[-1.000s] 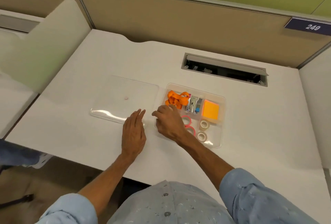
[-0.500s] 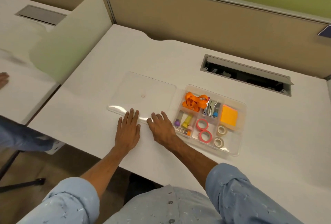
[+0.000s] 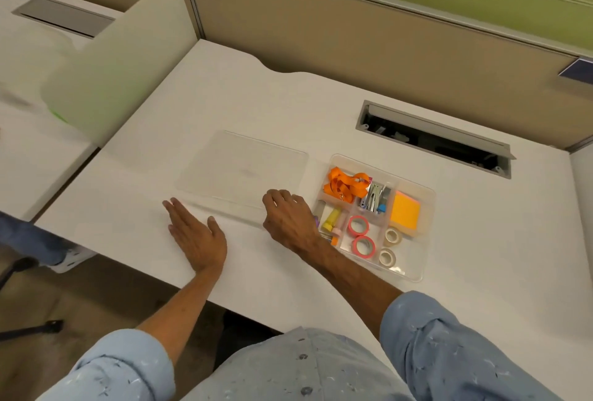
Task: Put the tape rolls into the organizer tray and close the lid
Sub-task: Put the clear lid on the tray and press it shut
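Observation:
The clear organizer tray [image 3: 385,173] sits open on the white desk, right of centre. Two pink tape rolls [image 3: 358,225] lie in one near compartment and two beige tape rolls [image 3: 392,237] in the compartment to their right. The clear lid [image 3: 244,169] lies flat on the desk just left of the tray. My right hand [image 3: 290,217] rests at the lid's near right corner with its fingers curled onto that edge. My left hand [image 3: 195,234] lies flat on the desk with fingers spread, just in front of the lid's near left edge.
The tray also holds an orange lanyard [image 3: 345,184], a stapler [image 3: 373,200], orange sticky notes [image 3: 405,211] and markers. An open cable slot [image 3: 433,140] is behind the tray. A frosted divider [image 3: 112,57] bounds the desk at left. Another person's shoe [image 3: 64,256] is below the desk's left corner.
My right hand left the tray and went to the lid's near right corner, curling its fingers. My left hand slid left along the lid's near edge. The view swung left.

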